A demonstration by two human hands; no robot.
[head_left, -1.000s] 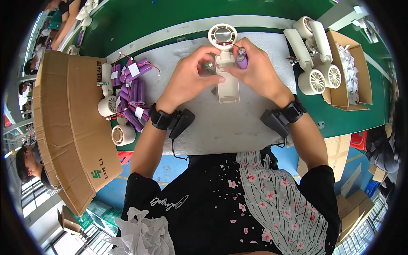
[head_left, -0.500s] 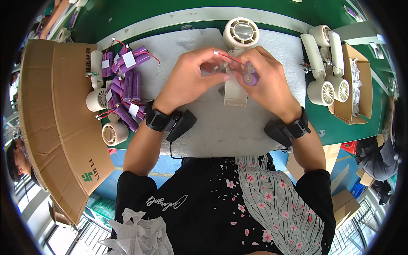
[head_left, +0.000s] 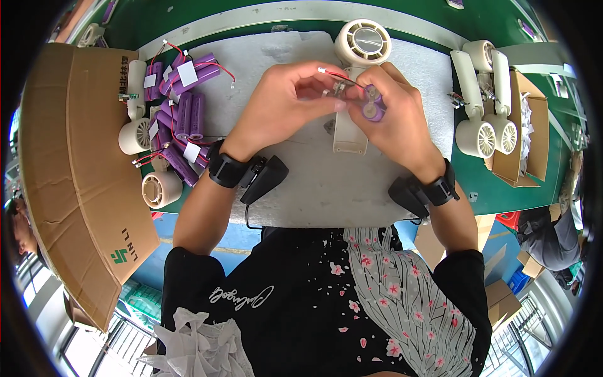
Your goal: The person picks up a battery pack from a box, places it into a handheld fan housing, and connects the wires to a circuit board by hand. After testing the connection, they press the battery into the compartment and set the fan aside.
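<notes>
Hands (head_left: pixel 282 107) lower now, purple battery (head_left: pixel 375 108) half-hidden.

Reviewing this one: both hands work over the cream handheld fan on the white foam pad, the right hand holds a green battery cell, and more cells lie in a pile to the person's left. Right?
Not quite. In the head view the battery cell in the right hand is purple, not green. The rest holds: left hand and right hand work over the cream handheld fan on the white foam pad, with the pile of cells to the left.

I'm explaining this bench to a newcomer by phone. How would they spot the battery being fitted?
Start at the white foam mat, where a cream handheld fan lies under both hands. The purple battery sits in the right hand, trailing a red wire, while the other purple batteries lie piled at the mat's left.
</notes>
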